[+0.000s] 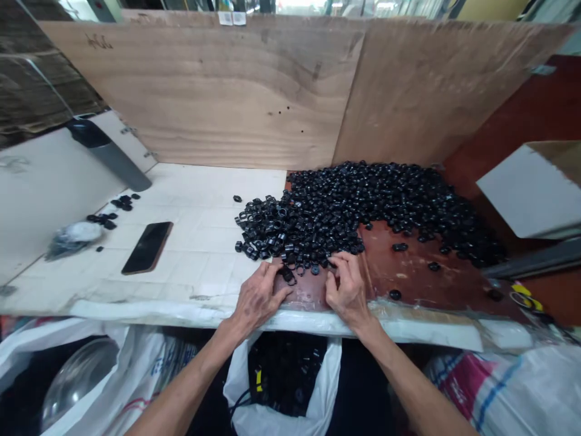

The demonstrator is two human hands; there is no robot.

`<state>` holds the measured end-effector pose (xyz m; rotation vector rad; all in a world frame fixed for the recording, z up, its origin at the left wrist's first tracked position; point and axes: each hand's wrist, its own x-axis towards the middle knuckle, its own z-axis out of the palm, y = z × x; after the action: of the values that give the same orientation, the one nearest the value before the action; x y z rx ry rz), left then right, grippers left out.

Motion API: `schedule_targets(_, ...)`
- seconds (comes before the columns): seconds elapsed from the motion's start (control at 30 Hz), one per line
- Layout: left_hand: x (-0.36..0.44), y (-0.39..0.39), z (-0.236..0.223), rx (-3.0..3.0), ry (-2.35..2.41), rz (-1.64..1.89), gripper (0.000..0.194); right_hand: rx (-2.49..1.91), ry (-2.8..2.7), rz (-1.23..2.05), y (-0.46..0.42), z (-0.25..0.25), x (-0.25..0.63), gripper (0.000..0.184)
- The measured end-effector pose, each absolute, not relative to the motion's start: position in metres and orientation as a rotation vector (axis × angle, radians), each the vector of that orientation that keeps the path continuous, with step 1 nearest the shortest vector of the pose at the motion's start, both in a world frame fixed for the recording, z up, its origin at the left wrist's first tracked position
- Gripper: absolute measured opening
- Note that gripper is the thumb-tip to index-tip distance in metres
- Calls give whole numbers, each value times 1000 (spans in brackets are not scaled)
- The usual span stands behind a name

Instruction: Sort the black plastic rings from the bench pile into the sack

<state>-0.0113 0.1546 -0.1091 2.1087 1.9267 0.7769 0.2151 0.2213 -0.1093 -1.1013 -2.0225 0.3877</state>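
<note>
A large heap of small black plastic ring-shaped parts (327, 209) lies across the middle and right of the table. My left hand (259, 295) rests at the heap's front edge, thumb and forefinger apart. Beside those fingertips are a few loose black rings (291, 280), which the fingers appear to touch. Facing it, my right hand (348, 286) has bent fingers, with a gap between forefinger and thumb. Its forefinger reaches the heap's near edge, and nothing held shows in it. Below the table edge, between my forearms, hangs an open white sack (239, 387) with black parts inside.
Plywood boards (236, 91) wall off the back. At left are a phone (147, 247), a grey cylindrical object (115, 160) and a plastic-wrapped bundle (75, 237). A white box (521, 188) stands at right. More sacks (521, 387) flank the table's front.
</note>
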Motion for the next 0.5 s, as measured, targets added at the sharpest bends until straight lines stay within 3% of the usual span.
schedule_targets(0.27,-1,152,-109,1958,1893,903,37,-965,-2284,449,227,-111,199,27)
schedule_targets(0.4,2,155,-104,1980,1937,926,16,-890,-2318,503,230,-113,198,24)
schedule_targets(0.5,1,152,-103,1895,2023,1010,12,-860,-2314,567,229,-113,200,22)
